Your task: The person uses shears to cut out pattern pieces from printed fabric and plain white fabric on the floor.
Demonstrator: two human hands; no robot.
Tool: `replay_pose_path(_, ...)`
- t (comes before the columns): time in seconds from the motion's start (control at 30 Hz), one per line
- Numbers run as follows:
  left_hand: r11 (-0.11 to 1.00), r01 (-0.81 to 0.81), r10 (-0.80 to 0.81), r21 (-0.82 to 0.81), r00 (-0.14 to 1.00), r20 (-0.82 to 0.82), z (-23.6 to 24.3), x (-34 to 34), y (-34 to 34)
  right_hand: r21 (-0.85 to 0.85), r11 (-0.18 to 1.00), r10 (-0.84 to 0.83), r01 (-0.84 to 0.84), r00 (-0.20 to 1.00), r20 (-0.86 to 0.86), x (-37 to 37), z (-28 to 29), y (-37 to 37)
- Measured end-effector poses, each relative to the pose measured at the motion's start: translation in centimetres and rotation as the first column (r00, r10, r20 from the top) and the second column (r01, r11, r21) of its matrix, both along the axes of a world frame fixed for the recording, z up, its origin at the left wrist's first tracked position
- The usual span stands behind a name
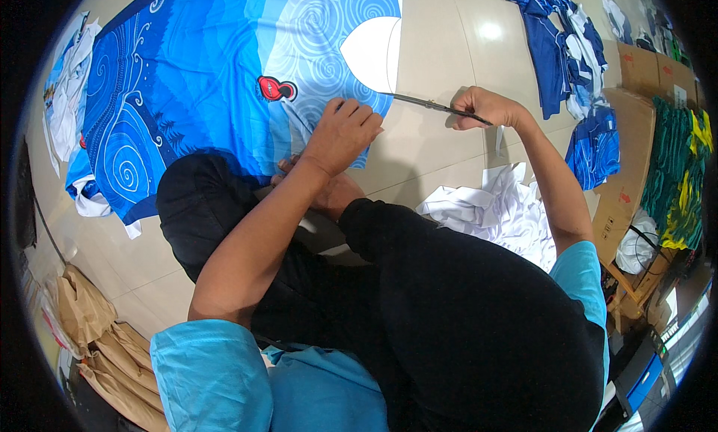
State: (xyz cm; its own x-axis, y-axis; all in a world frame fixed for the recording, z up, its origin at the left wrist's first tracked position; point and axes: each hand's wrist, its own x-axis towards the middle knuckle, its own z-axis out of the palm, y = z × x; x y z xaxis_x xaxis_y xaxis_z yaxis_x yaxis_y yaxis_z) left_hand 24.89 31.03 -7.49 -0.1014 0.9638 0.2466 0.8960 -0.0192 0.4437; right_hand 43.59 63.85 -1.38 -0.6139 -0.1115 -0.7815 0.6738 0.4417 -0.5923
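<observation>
Your black trousers fill the foreground, and beyond them your right hand, closed round dark scissors, points their long axis leftward to the blue swirl-printed fabric panel, your left hand nearer, over it, its grip unclear.

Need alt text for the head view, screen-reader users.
A person's right hand holds dark scissors, tips at the edge of a blue, swirl-patterned fabric piece spread on a tiled floor. The left hand is over the fabric near that edge. White cloth lies at right, with cardboard boxes beyond.
</observation>
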Motion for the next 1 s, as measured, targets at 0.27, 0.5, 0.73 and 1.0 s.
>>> replay_pose_path(0.27,1.0,0.001,-0.001,-0.025,1.0,0.004,-0.03,0.11,0.04,0.011,1.0,0.018,-0.018,1.0,-0.006,-0.14,0.06,0.03)
replay_pose_path(0.5,1.0,-0.003,0.003,-0.015,1.0,0.002,0.03,0.16,0.02,0.038,0.999,0.036,-0.035,0.999,-0.033,-0.06,-0.15,0.23)
replay_pose_path(0.73,1.0,-0.001,0.001,-0.009,1.0,0.004,-0.03,0.13,0.01,0.035,0.999,0.021,-0.02,0.999,-0.03,-0.18,-0.02,0.16)
replay_pose_path(1.0,1.0,0.0,0.0,-0.022,1.0,0.003,0.0,0.12,0.0,0.018,1.0,-0.004,0.003,0.999,0.032,-0.15,0.34,0.04)
